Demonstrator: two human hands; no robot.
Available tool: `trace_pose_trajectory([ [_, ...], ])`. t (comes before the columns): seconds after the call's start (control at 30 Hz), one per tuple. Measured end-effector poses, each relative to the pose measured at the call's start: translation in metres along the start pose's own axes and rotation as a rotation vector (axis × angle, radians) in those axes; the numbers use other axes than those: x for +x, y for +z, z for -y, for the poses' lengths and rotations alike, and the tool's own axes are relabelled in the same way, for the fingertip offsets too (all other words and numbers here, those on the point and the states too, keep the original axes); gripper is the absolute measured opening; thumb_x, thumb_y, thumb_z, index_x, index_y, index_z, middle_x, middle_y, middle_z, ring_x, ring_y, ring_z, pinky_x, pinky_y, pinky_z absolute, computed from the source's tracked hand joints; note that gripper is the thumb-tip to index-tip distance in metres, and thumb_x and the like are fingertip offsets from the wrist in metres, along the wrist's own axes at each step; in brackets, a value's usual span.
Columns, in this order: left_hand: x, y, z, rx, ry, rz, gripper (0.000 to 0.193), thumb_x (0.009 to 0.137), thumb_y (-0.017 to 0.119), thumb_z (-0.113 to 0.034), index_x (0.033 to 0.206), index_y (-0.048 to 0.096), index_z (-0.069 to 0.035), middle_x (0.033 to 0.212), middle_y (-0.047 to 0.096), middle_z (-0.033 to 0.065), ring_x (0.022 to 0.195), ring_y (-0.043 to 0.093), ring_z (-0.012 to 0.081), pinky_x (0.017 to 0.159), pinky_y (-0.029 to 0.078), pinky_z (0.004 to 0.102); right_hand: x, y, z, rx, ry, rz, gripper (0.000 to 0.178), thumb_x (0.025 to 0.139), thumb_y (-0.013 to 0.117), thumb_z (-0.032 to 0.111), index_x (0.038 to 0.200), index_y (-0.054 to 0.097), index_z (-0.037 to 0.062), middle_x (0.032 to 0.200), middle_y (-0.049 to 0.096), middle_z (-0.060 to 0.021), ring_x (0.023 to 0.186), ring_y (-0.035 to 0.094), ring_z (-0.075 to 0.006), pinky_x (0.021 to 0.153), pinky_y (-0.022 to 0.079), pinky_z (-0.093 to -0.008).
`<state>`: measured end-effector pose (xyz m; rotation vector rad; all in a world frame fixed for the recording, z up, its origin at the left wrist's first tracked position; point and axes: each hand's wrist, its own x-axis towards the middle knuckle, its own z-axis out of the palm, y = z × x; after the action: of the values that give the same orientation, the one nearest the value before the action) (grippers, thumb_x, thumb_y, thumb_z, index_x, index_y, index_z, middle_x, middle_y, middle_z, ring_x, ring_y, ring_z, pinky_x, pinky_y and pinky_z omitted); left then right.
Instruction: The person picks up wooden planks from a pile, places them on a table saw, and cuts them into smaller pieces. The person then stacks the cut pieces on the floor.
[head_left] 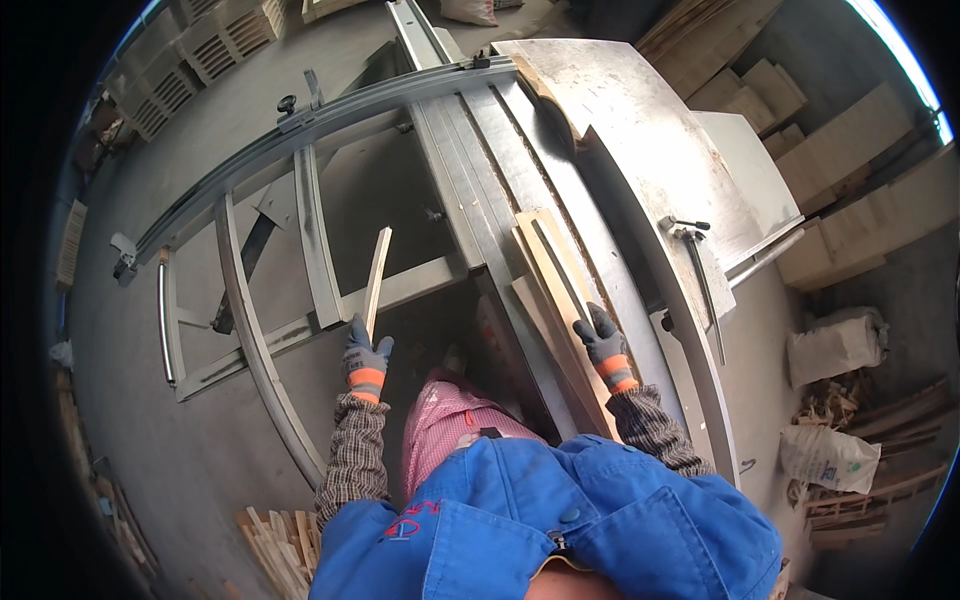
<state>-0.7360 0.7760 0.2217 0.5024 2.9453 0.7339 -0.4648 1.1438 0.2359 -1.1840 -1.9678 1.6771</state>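
My left hand (366, 358), in a grey glove with an orange cuff, is closed round the lower end of a slim wooden strip (378, 272). The strip points up and away from me, over the open frame of the sliding table saw. On the right, my gloved right hand (604, 348) grips the near end of another narrow wooden strip (562, 258). That strip lies along a few longer wooden boards (548, 290) on the saw's metal sliding table (500, 165). My palm hides part of the boards beneath it.
A metal fence (360, 98) crosses the far side of the saw's outrigger frame (232, 265). To the right is the broad saw table (640, 120) with a clamp lever (690, 230). Wood strips (280, 545) lie at lower left; white sacks (838, 350) and leaning panels (850, 135) stand at right.
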Motion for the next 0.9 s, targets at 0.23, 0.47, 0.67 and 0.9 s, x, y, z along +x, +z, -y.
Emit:
trace_pose_trajectory([
  [0.23, 0.096, 0.042, 0.003, 0.25, 0.111, 0.17, 0.115, 0.068, 0.079, -0.037, 0.148, 0.0, -0.015, 0.124, 0.048, 0.0228, 0.108, 0.055, 0.0394, 0.09, 0.047, 0.046, 0.025, 0.093, 0.044, -0.262, -0.153, 0.058, 0.061, 0.082, 0.068, 0.034, 0.133, 0.049, 0.0063, 0.128, 0.055, -0.018, 0.12, 0.053, -0.0271, 0.099, 0.041, -0.0334],
  [0.47, 0.124, 0.051, -0.004, 0.517, 0.144, 0.369, 0.117, 0.063, 0.082, -0.041, 0.148, 0.006, -0.014, 0.116, 0.047, 0.0148, 0.105, 0.054, 0.0321, 0.087, 0.05, 0.042, 0.13, 0.174, 0.092, -0.498, -0.271, -0.065, 0.06, 0.084, 0.065, 0.035, 0.132, 0.048, 0.002, 0.127, 0.054, -0.0219, 0.12, 0.051, -0.0333, 0.1, 0.04, -0.0376],
  [0.67, 0.137, 0.015, -0.022, 0.369, 0.101, 0.568, 0.113, 0.066, 0.08, -0.04, 0.148, 0.007, -0.014, 0.114, 0.046, 0.0153, 0.106, 0.053, 0.0333, 0.085, 0.05, 0.0443, 0.209, 0.23, 0.116, -0.893, -0.267, -0.052, 0.055, 0.08, 0.066, 0.033, 0.126, 0.05, 0.0078, 0.114, 0.056, -0.0214, 0.103, 0.054, -0.0391, 0.089, 0.045, -0.0448],
  [0.9, 0.152, 0.046, 0.016, 0.332, 0.155, 0.633, 0.119, 0.063, 0.081, -0.042, 0.148, 0.005, -0.011, 0.11, 0.047, 0.0177, 0.097, 0.056, 0.0353, 0.08, 0.05, 0.0454, 0.246, 0.258, 0.174, -1.089, -0.255, -0.002, 0.055, 0.078, 0.067, 0.038, 0.124, 0.052, 0.0108, 0.123, 0.051, -0.0179, 0.113, 0.05, -0.0357, 0.092, 0.044, -0.045],
])
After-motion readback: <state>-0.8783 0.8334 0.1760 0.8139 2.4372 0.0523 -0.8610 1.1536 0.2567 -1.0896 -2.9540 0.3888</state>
